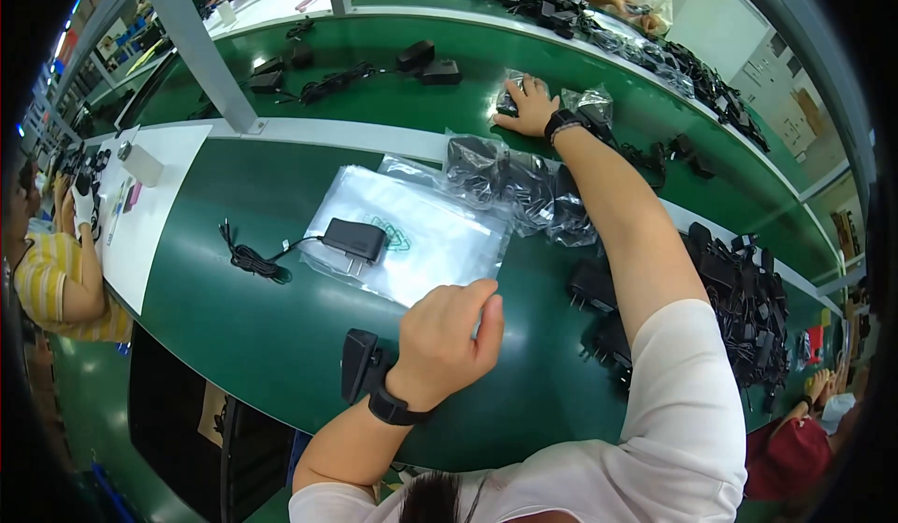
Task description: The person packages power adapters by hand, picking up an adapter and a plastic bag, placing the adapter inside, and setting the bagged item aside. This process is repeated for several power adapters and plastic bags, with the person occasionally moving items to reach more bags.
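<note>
My right hand (pixel 529 109) reaches far across the bench, its fingers spread over a clear-bagged black item (pixel 511 93) on the green strip behind the rail. My left hand (pixel 451 338) is curled into a loose fist above the near bench. Nothing shows in it, though its palm side is hidden. Just beyond it lies a stack of clear plastic bags (pixel 430 252) with a green print. On that stack rests a black power adapter (pixel 354 239), prongs toward me, its coiled cable (pixel 253 259) to the left. Several bagged adapters (pixel 514 181) lie beside the bags, below my right forearm.
A heap of black adapters (pixel 744 308) covers the bench at right. More adapters (pixel 440 72) lie on the far strip. A metal post (pixel 201 50) rises from the rail. People work left, right and opposite; a white bottle (pixel 140 163) stands at left.
</note>
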A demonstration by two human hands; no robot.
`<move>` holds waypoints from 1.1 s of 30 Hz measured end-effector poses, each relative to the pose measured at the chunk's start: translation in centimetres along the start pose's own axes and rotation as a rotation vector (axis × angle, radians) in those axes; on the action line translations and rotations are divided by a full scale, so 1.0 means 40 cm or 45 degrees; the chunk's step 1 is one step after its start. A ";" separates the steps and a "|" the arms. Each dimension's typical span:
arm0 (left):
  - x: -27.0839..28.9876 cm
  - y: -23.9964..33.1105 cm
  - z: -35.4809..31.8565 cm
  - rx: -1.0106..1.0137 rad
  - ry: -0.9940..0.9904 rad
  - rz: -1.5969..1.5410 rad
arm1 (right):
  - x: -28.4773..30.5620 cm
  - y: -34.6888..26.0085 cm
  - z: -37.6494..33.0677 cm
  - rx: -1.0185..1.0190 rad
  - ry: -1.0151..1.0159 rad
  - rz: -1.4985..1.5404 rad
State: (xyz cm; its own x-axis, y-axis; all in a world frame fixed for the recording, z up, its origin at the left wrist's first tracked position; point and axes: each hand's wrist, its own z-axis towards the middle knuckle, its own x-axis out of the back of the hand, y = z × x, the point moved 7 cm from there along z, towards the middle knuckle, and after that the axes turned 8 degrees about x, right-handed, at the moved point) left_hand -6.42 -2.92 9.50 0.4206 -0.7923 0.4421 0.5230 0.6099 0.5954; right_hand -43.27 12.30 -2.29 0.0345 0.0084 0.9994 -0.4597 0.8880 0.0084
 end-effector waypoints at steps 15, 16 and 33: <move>-0.018 0.034 -0.004 0.058 -0.053 -0.163 | 0.203 0.033 -0.587 0.221 -0.591 0.341; -0.028 0.040 -0.005 0.045 -0.067 -0.179 | 0.171 0.037 -0.620 0.197 -0.586 0.344; -0.032 0.033 -0.010 0.107 -0.129 -0.155 | 0.279 0.229 -0.459 -0.240 -0.105 1.020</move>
State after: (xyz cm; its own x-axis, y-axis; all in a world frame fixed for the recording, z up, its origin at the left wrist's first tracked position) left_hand -5.95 -1.11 9.45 0.2788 -0.8606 0.4261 0.4997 0.5089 0.7009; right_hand -30.81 28.96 8.29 -0.3090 0.6444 0.6995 -0.1606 0.6896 -0.7062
